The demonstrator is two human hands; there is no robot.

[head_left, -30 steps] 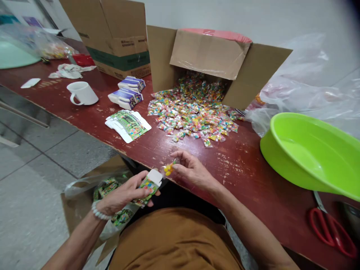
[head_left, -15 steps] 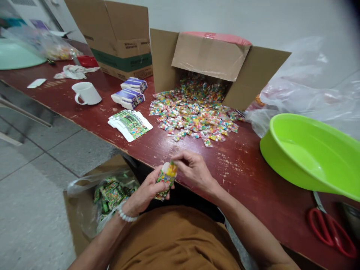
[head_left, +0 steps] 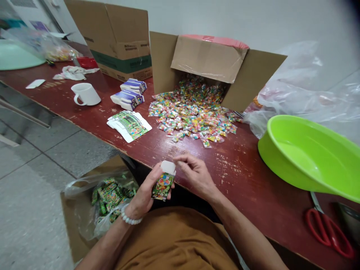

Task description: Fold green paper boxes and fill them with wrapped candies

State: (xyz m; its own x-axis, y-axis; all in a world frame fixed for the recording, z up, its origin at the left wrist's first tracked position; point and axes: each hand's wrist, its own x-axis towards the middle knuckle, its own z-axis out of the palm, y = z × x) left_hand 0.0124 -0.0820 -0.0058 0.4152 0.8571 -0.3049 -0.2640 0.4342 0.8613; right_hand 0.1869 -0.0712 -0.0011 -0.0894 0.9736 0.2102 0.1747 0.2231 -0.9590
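My left hand (head_left: 144,191) is wrapped around a small green printed candy box (head_left: 163,186), held upright above my lap at the table's edge. The box's top is open, and its white flap (head_left: 168,166) stands up. My right hand (head_left: 197,175) is beside that flap, thumb and forefinger pinched at its right edge; whether anything is between the fingertips is hidden. No candy packet shows above the box opening. Beyond my hands lies a heap of small clear candy packets (head_left: 194,118), spilling from a tipped cardboard carton (head_left: 206,58). Flat green box blanks (head_left: 131,125) lie left of it.
Purple box blanks (head_left: 128,99), a white mug (head_left: 86,93) and a closed carton (head_left: 123,41) stand to the left. A green basin (head_left: 303,157) and red-handled scissors (head_left: 327,228) are at right. Below left, a plastic-lined carton (head_left: 69,225) holds filled green boxes (head_left: 111,197).
The yellow candy packet at the box's mouth has gone out of sight into the box. My left hand has turned the box's printed front more toward me; my right hand stays by the flap.
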